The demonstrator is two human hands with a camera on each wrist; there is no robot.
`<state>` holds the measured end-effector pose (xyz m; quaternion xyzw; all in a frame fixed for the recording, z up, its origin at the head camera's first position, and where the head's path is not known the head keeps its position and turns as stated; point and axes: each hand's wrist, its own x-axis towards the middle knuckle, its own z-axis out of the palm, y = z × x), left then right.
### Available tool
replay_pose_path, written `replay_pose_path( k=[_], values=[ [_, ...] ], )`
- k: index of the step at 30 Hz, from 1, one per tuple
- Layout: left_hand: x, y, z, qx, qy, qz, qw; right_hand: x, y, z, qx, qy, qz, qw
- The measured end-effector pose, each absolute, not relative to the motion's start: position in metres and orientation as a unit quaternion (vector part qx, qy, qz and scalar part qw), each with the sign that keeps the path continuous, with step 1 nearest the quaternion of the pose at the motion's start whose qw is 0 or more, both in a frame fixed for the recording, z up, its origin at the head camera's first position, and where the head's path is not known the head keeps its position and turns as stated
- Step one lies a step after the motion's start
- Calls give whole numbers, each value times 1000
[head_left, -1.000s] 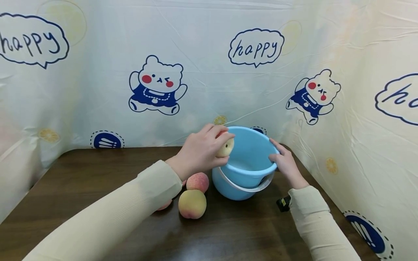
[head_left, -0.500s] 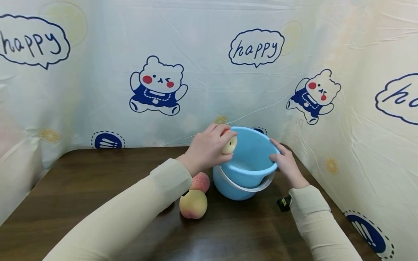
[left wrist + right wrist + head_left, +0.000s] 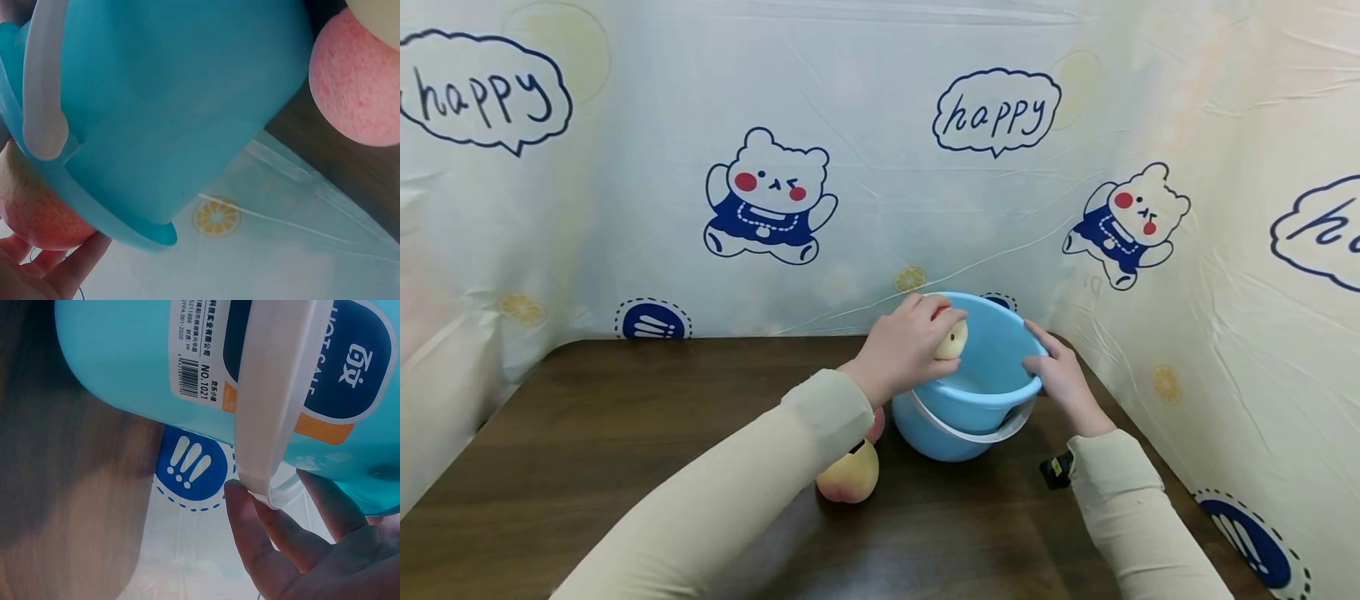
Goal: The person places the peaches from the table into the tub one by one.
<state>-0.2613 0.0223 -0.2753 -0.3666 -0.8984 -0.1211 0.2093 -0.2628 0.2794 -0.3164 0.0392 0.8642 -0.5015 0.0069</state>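
Note:
My left hand (image 3: pixel 906 346) grips a peach (image 3: pixel 952 340) at the left rim of a light blue bucket (image 3: pixel 992 333). The peach's pale stem end faces the opening; its red side shows in the left wrist view (image 3: pixel 47 212). On the bucket's right, my right hand (image 3: pixel 1063 379) holds the rim, thumb at the inner edge and fingers outside. The right wrist view has those fingertips beside the white handle (image 3: pixel 275 381), which hangs down across the bucket's front. No fruit shows in the visible part of the bucket's inside.
Left of the bucket, a yellow peach (image 3: pixel 848 477) and a pink peach (image 3: pixel 877 427) lie on the dark wooden table (image 3: pixel 625 417), partly behind the left sleeve. A small black object (image 3: pixel 1056 471) is by the right cuff. A printed curtain (image 3: pixel 872 167) stands behind and at both sides.
The left hand has moved right with its peach, now overlapping the bucket's opening. Its sleeve covers more of the peaches on the table. The right hand keeps its hold on the rim.

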Motion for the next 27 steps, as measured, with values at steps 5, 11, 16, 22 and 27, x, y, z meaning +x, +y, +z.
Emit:
replay_pose_path(
  k=[5,11,16,22,27],
  values=[
    [-264,26,-281,-366,-899,-126,204,-263,279,-316,40,865,-500,8],
    [-266,30,-286,-367,-901,-126,193,-263,279,-317,39,865,-500,3],
    [-267,34,-286,-367,-897,-134,206,-263,280,-316,38,866,-499,2],
    [-267,38,-283,-364,-901,-141,190,-263,280,-316,37,866,-499,1],
    [-268,41,-282,-361,-905,-149,170,-263,281,-316,35,866,-500,2]
  ],
)
